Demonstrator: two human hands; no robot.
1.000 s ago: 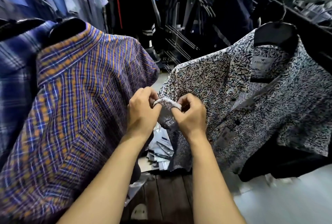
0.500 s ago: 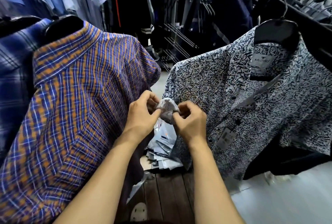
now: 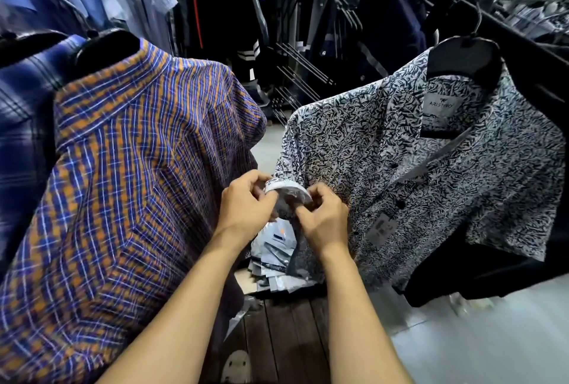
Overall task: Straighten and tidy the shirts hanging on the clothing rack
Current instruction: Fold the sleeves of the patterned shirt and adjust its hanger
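White fabric covered in a dark leafy print makes up the short-sleeved shirt hanging on the right from a black hanger, its buttoned front facing the viewer and a grey tag dangling beside the buttons. Both hands meet at its rolled sleeve cuff. The left hand pinches the cuff's left side between thumb and curled fingers, and the right hand pinches the right side the same way. Just left of them hangs an orange and blue checked shirt, with a darker blue checked shirt beyond it at the frame's edge. Below the hands, a heap of silvery plastic packets lies on dark wooden boards.
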